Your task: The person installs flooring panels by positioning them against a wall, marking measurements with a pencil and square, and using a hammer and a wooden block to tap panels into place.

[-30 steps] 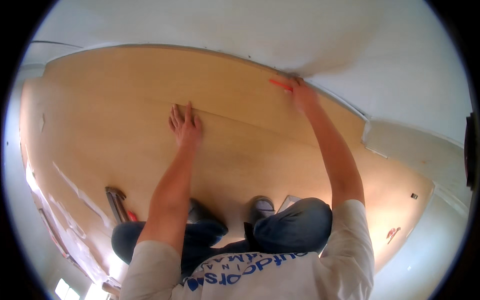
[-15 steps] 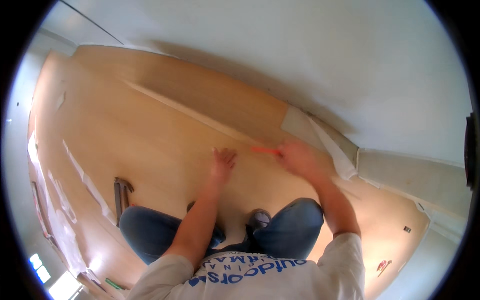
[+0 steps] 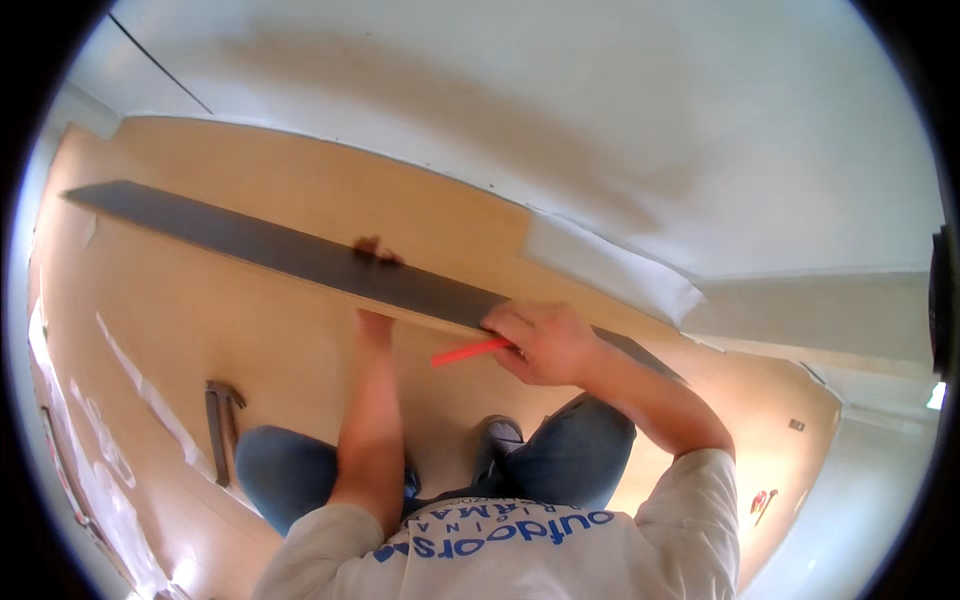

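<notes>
A long floor plank (image 3: pixel 270 245) is tilted up across the middle, its dark grey underside showing and a light wood edge along the near side. My left hand (image 3: pixel 377 252) grips it around its width; the fingers show blurred past the far edge and the plank hides the palm. My right hand (image 3: pixel 548 342) is closed, holding a flat red carpenter's pencil (image 3: pixel 470 352) that points left, while its fingers press on the plank near its right part. The plank's right end runs out behind my right forearm.
Light wood flooring (image 3: pixel 300 350) spreads around me up to a white wall (image 3: pixel 560 120). White underlay (image 3: pixel 610 265) shows by the wall at right. A hammer (image 3: pixel 220 430) lies left of my knee; a small red-handled tool (image 3: pixel 762 505) lies at far right.
Both hands were above the floor, apart from each other. My left hand now has the plank, which lay wood side up and is now lifted and turned. My right hand, with the pencil, has come onto it.
</notes>
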The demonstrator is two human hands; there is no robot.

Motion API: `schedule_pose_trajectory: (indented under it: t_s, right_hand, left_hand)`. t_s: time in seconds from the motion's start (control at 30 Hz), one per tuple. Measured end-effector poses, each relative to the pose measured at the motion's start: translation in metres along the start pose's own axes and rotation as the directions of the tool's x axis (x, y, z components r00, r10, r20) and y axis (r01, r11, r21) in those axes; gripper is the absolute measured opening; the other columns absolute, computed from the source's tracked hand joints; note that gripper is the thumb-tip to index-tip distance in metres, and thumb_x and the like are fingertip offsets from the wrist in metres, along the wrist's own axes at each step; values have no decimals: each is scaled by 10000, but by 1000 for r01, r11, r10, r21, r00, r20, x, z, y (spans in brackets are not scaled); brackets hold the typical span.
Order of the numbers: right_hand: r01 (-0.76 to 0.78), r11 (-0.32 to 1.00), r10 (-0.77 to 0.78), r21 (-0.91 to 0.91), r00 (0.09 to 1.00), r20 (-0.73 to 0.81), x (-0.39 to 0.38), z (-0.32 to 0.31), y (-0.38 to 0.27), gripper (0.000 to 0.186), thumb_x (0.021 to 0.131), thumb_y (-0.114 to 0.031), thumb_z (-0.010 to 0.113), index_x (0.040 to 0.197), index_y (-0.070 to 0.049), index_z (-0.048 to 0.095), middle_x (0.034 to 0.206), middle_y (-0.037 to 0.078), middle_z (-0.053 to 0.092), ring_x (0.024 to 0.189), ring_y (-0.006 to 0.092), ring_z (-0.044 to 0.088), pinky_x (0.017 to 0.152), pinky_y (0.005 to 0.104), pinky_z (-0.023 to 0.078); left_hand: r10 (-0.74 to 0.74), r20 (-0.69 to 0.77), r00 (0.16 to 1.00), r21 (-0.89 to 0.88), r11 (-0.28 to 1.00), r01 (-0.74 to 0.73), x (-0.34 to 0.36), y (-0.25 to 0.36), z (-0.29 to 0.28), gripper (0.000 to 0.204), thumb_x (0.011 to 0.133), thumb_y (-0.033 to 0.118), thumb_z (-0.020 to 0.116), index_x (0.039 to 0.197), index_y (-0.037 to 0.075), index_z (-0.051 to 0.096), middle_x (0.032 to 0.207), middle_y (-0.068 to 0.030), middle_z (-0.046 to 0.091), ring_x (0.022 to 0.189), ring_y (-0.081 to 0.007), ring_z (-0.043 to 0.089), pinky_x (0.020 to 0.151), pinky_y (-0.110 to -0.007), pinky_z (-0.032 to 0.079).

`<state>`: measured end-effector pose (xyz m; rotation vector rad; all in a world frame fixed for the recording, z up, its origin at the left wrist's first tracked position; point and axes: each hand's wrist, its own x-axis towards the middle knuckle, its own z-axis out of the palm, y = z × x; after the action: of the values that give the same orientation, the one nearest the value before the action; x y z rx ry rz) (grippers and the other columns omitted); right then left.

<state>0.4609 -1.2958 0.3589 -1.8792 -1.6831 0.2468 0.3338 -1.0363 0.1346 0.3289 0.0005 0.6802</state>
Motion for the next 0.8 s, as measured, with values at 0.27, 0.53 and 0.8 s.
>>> schedule_pose_trajectory:
  t_s: [0.27,0.53,0.8]
  right_hand:
    - [186,982,-157,34,903,-399,67,-82,-35,223,827,-89,768,1034,-45,700,753,90,630,576,217,577,507,313,435]
    - [211,963,4,168,612,-791,66,-128,-83,286,900,-126,716,1136,-4,610,1013,125,563,832,247,541,699,374,435]
    - [-446,692,552,568,-181,-814,-116,-72,-166,558,1008,-232,656,1460,48,484,1504,210,509,1297,370,557,1043,498,517]
  left_hand:
    - [448,-43,893,490,788,-372,100,100,292,372,1084,390,528,1329,110,551,1181,-5,620,1035,-198,613,902,-428,502]
    - [-374,702,606,656,671,-345,179,157,402,595,1005,414,612,1452,55,451,1407,-125,490,1260,-288,471,1020,-480,415]
    - [-336,91,938,993,97,-62,49,190,107,493,1000,318,631,1401,53,518,1300,-93,535,1161,-234,502,973,-415,439]
